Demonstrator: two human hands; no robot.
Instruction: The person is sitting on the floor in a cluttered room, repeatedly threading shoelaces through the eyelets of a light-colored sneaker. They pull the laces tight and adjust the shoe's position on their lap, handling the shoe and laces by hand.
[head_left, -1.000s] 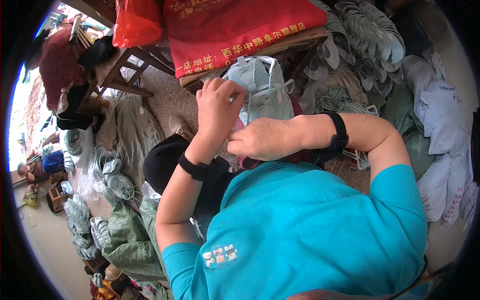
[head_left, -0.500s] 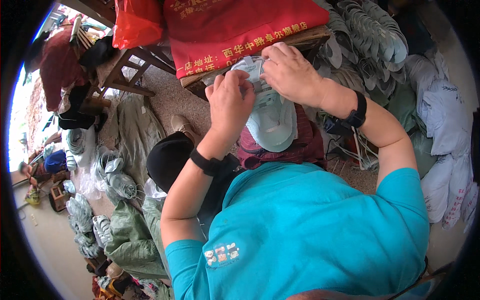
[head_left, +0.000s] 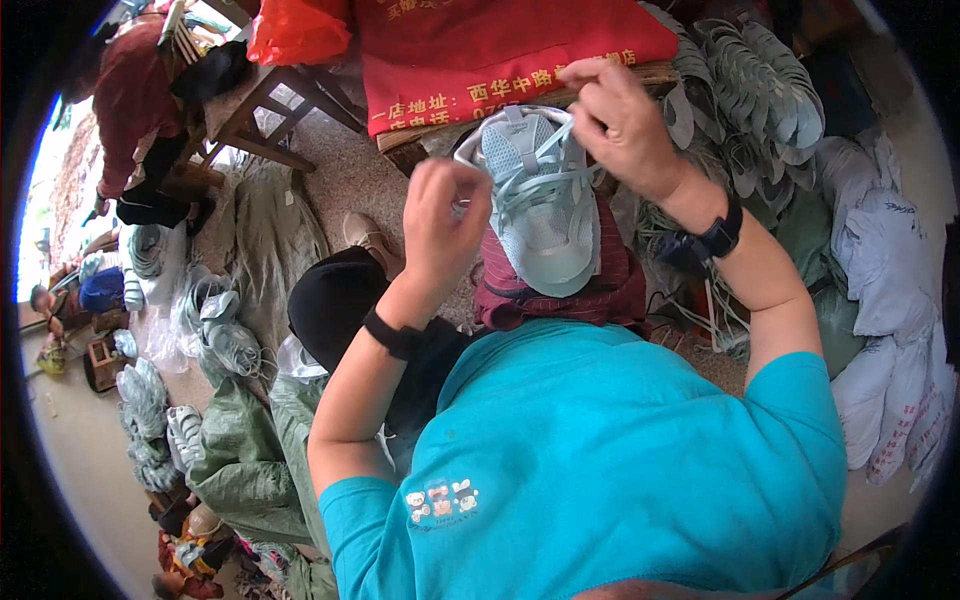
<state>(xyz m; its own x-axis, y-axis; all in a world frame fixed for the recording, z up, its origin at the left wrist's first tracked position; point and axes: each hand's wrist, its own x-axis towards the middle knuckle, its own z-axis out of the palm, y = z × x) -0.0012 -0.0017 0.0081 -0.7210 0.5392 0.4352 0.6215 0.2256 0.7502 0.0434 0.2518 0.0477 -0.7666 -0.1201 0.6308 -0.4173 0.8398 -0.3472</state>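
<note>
Left hand (head_left: 447, 215) and right hand (head_left: 620, 130) have parted since half a second ago, when both were at the shoe's tongue; now the shoe (head_left: 545, 240) shows between them. Nearest is the person's teal shirt (head_left: 600, 450). Just beyond it, maroon striped cloth (head_left: 622, 285) lies beneath the pale blue shoe, whose toe points toward the person and whose opening faces the counter (head_left: 656, 76). Beside the shoe's left edge, the left hand is curled, fingers bent inward; I cannot tell whether it grips anything. Over the far right side, the right hand is half curled, and a pale lace (head_left: 540, 182) runs up near its thumb; whether it is pinched is unclear. Red cloth (head_left: 520, 50) covers the counter beyond. Farther right are bunched pale grey pieces (head_left: 760, 80) and white sacks (head_left: 890, 250); to the far left, a wooden stool (head_left: 260, 112) and a person in dark red (head_left: 135, 100).
</note>
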